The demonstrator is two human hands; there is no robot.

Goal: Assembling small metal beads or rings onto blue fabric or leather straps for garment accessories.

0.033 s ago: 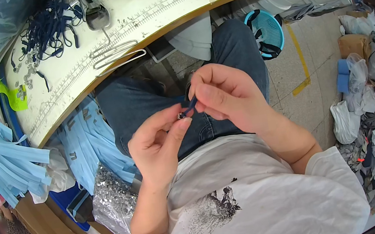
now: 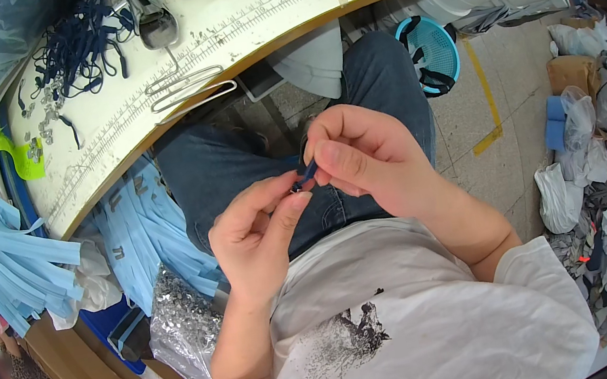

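Note:
Over my lap, both hands meet at a short dark-blue cord [image 2: 311, 171]. My left hand [image 2: 248, 235] is closed, thumb and forefinger pinching a small shiny metal fitting [image 2: 295, 188] at the cord's near end; its exact shape is too small to tell. The cord runs to my right hand [image 2: 371, 152], whose thumb and forefinger are closed on it. Part of the cord is hidden behind the right fingers. On the table ahead to the left lies a tangled pile of dark-blue looped cords [image 2: 83, 46], with loose small silver metal pieces [image 2: 48, 112] beside it.
A white worktable [image 2: 275, 21] with ruler markings curves ahead; a bent wire rack [image 2: 190, 89] sticks past its edge. Light-blue strips [image 2: 18, 261] hang at left above a clear bag of metal pieces [image 2: 181, 322]. A turquoise basket [image 2: 434, 47] stands on the floor at right.
The fingertips of my right hand and the cord have shifted very slightly against the left fingertips. All else looks the same.

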